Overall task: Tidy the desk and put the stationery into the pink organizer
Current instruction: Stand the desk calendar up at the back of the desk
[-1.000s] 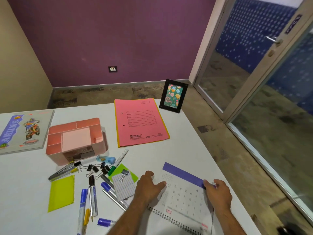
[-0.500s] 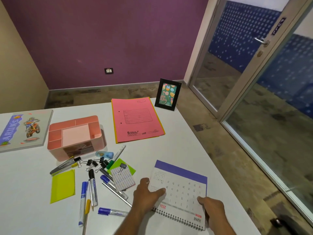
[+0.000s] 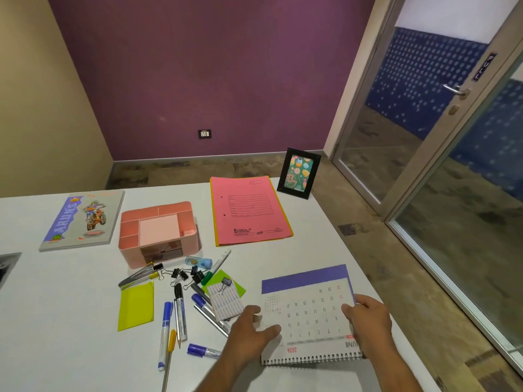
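Note:
A spiral desk calendar (image 3: 307, 309) with a purple band lies at the near right of the white desk (image 3: 70, 349). My left hand (image 3: 250, 333) grips its left edge and my right hand (image 3: 368, 321) grips its right edge. The pink organizer (image 3: 158, 232) stands further back at centre left, its compartments holding nothing that I can see. In front of it lie several markers (image 3: 179, 312), black binder clips (image 3: 181, 274), a yellow-green sticky pad (image 3: 136, 305), a blue stapler-like item (image 3: 198, 262) and a clipped label sheet (image 3: 226, 301).
A pink file folder (image 3: 249, 210) lies at the back centre, with a black photo frame (image 3: 298, 172) standing to its right. A notebook with a motorbike cover (image 3: 82, 220) lies at the back left. The desk's right edge drops to the floor beside a glass door (image 3: 424, 123).
Both hands have shifted their hold on the calendar and turned it, so its purple band now runs more level. My right hand moved up along the right edge.

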